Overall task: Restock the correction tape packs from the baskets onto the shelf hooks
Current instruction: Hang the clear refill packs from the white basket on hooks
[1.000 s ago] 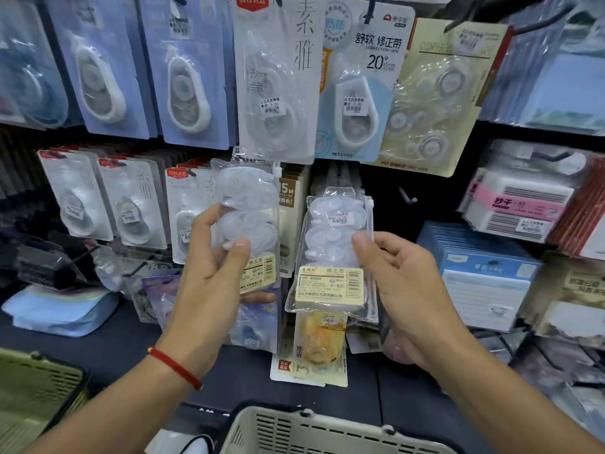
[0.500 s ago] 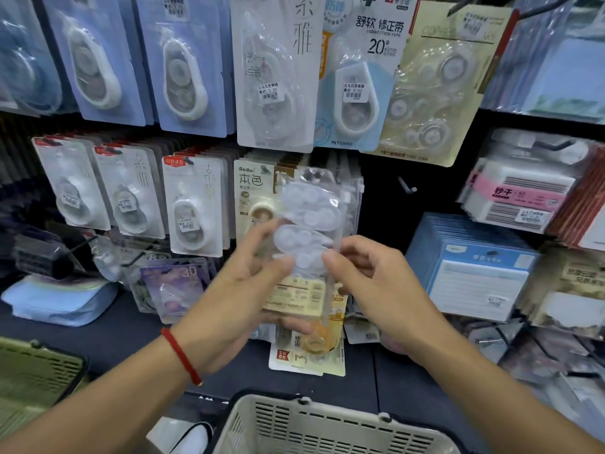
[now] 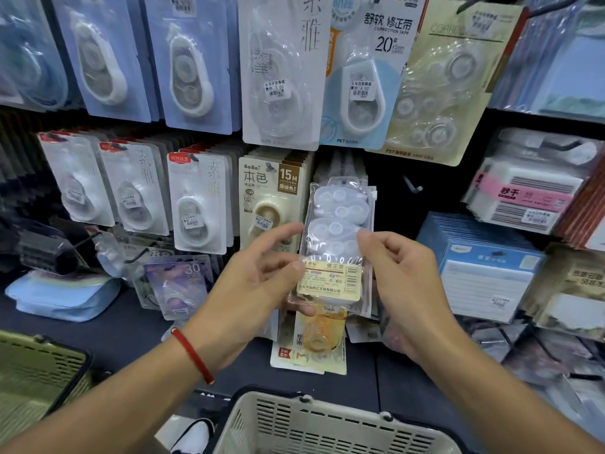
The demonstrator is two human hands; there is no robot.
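A clear correction tape pack [image 3: 337, 237] with white dispensers and a yellow label is held upright in front of the shelf, its top hole at a hook in the lower row. My left hand [image 3: 258, 290] grips the pack's lower left edge with thumb on the label. My right hand [image 3: 402, 290] pinches its right edge. More clear packs hang behind it. A beige basket [image 3: 327, 424] sits below my hands at the bottom edge.
Rows of carded correction tapes [image 3: 196, 201] hang to the left and above. An empty hook [image 3: 412, 186] juts out right of the pack. Notepad stacks [image 3: 481, 253] fill the right shelf. A green basket [image 3: 36, 371] stands at the lower left. A yellow pack [image 3: 322, 339] hangs underneath.
A second ago each hand held a separate pack; the left pack moved right onto the other, and now both hands hold the stack together at the hook.
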